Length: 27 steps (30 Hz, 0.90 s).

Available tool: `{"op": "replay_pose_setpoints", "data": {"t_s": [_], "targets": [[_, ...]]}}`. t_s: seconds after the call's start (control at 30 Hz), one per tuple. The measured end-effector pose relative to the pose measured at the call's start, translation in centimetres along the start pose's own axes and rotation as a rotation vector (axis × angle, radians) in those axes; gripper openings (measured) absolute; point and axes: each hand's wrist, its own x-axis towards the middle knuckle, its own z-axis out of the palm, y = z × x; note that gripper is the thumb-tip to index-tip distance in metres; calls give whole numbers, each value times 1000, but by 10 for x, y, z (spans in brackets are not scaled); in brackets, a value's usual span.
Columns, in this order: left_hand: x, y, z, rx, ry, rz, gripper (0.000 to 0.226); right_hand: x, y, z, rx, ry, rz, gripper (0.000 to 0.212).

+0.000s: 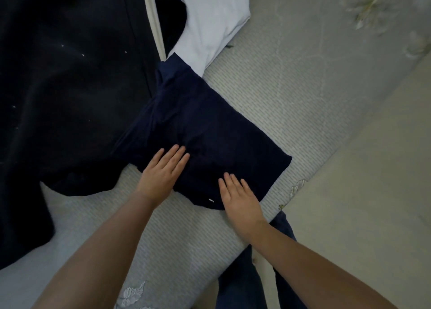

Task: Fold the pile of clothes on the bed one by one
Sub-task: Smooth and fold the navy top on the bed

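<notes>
A folded dark navy garment (205,127) lies on the pale striped bed sheet (291,94) in the middle of the view. My left hand (163,171) rests flat on its near left part with fingers straight. My right hand (238,197) lies flat on its near right edge, fingers straight too. A large heap of dark clothing (65,75) fills the left side. A white garment (210,17) lies at the top, behind the navy one.
The bed's edge runs diagonally at the right, with the pale floor (373,204) beyond it. My legs in blue jeans (245,273) stand at the bed's edge. A pale strip (155,24) runs between the dark heap and the white garment.
</notes>
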Motion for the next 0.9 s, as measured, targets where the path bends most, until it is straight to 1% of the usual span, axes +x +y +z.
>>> {"op": "replay_pose_setpoints", "data": {"t_s": [0.13,0.17,0.2,0.23,0.3,0.37,0.4,0.43,0.5,0.57,0.63,0.67,0.8,0.9], "targets": [[8,12,-23,-37,-12,-66,41,-3,31,-36,67,101,-7,43],[13,14,-31,-45,-14,-65,46,-5,42,-47,86,134,-4,44],[23,16,-44,-46,-20,-49,51,-7,53,-59,122,164,15,45],[36,18,-63,-35,-12,-32,51,-9,67,-72,162,180,45,49],[71,23,-100,7,-15,15,55,-12,98,-104,159,211,124,53],[114,28,-140,64,-41,70,61,-14,140,-135,135,185,158,60],[137,36,-164,93,-84,66,61,-18,165,-149,149,158,175,61],[159,48,-187,108,-69,73,61,-23,188,-165,162,150,190,61],[201,81,-233,132,-12,118,61,-39,236,-198,144,191,292,63],[235,119,-277,127,13,140,63,-60,283,-228,27,363,357,71],[270,159,-323,134,22,161,65,-86,331,-260,-6,516,374,75],[286,177,-343,144,31,178,66,-97,353,-273,-13,538,386,74],[360,272,-446,188,181,271,63,-164,463,-338,-52,637,532,69],[408,333,-508,215,299,311,63,-204,537,-371,-122,719,578,75]]}}
